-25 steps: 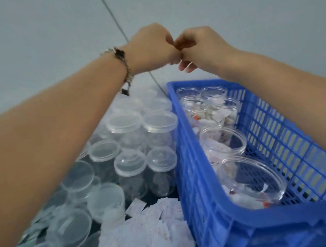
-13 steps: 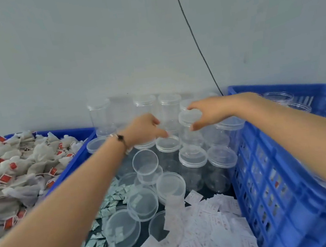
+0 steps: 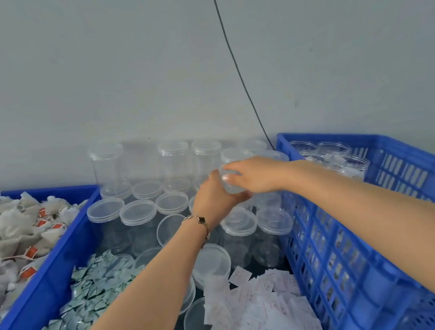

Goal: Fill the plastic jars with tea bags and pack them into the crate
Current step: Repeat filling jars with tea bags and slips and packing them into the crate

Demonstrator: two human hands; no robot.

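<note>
My left hand (image 3: pixel 215 193) grips the body of a clear plastic jar (image 3: pixel 232 187) among the jars between the two crates. My right hand (image 3: pixel 253 175) lies over that jar's lid (image 3: pixel 227 169), its fingers curled round the rim. Several lidded empty jars (image 3: pixel 174 159) stand around it, up to the wall. The blue crate (image 3: pixel 357 243) on the right holds several jars with tea bags (image 3: pixel 347 161) at its far end. A blue bin (image 3: pixel 58 264) on the left is heaped with tea bags (image 3: pixel 9 239).
Loose clear lids (image 3: pixel 211 261) lie in front of the jars. Green-white sachets (image 3: pixel 89 290) are piled beside the left bin, and white paper packets (image 3: pixel 256 311) lie near the right crate. A black cable (image 3: pixel 233 61) runs down the grey wall.
The view has swung from the right crate to the jar stock. Both hands came down from above the crate and closed on one jar, the left on its body, the right on its lid.
</note>
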